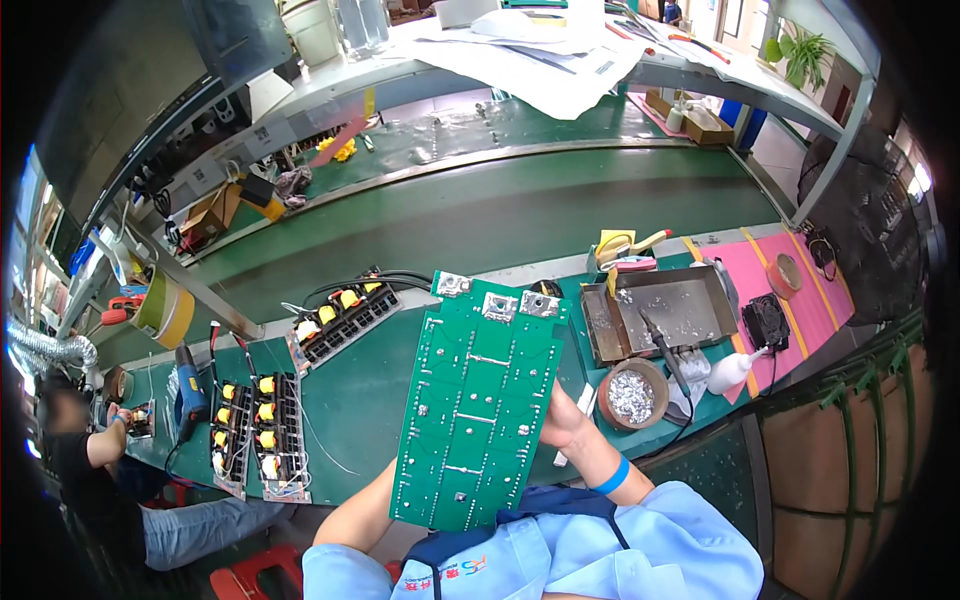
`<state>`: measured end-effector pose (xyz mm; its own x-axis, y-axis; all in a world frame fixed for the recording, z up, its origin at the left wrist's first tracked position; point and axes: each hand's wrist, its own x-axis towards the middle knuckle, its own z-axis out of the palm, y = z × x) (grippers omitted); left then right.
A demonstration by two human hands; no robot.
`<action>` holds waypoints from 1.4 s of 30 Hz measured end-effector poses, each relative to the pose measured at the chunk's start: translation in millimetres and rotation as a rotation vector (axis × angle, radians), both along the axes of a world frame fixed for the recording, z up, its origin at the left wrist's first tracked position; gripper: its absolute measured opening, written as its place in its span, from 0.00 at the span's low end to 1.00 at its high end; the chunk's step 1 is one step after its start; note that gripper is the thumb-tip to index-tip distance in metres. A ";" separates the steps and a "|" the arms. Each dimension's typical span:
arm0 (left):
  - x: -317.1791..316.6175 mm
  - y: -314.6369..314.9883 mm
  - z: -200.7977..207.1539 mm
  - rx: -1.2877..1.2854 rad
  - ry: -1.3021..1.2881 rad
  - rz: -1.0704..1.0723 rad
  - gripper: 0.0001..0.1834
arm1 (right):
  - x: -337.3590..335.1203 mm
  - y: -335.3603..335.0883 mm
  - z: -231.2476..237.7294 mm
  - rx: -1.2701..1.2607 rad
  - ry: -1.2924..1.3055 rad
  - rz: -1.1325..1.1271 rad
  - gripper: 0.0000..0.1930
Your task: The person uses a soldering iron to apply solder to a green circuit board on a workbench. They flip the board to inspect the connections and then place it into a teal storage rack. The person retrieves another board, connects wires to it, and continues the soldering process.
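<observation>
A large green circuit board stands tilted up in front of my chest, its soldered underside facing me. Silvery pads with holes line its far edge, and solder joints dot the rest. My right hand, below a blue wristband, grips the board's right edge; most of its fingers are behind the board. On the other side my left forearm runs in behind the board, which hides the left hand and its fingers. Nearest to my right hand is a round bowl of silvery scraps, with a soldering iron beside it.
Assembled boards with yellow-wrapped parts lie left, near a blue heat gun. A metal tray, a white squeeze bottle and a pink mat are right. Beyond runs a green conveyor belt. A co-worker sits far left.
</observation>
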<state>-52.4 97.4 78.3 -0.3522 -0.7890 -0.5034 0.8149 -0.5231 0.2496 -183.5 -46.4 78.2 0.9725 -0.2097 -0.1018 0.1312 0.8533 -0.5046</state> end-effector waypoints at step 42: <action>79.9 33.7 25.4 -0.226 -1.600 -0.286 0.32 | -35.9 30.3 6.1 -1.789 0.041 -0.749 0.14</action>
<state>27.5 131.0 103.7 0.2436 -0.8975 -0.3677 -0.4430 -0.4402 0.7810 -219.4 -16.1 84.3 0.6532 -0.3872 0.6507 0.1343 -0.7865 -0.6028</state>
